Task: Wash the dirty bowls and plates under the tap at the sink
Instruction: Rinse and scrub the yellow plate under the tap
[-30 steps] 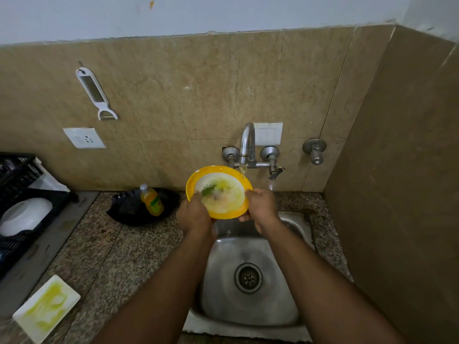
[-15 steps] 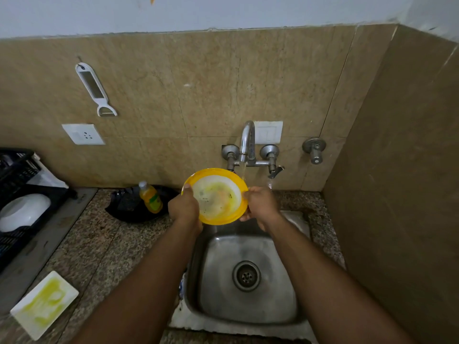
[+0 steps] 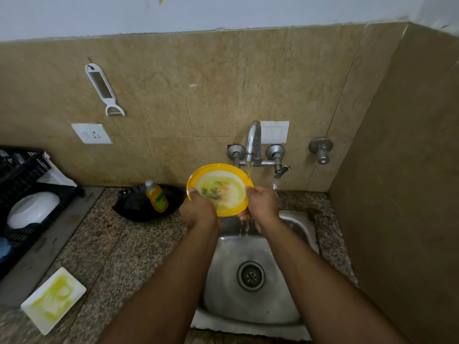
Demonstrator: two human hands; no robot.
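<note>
Now | bowl (image 3: 221,188) tilted under tap (image 3: 253,142), above sink (image 3: 293,229), water hits its right rim | left hand (image 3: 197,211) and right hand (image 3: 262,203) both curl fingers around its edges | risk: wet rim may slip and bowl falls; food bits may block drain (image 3: 250,276)
</note>
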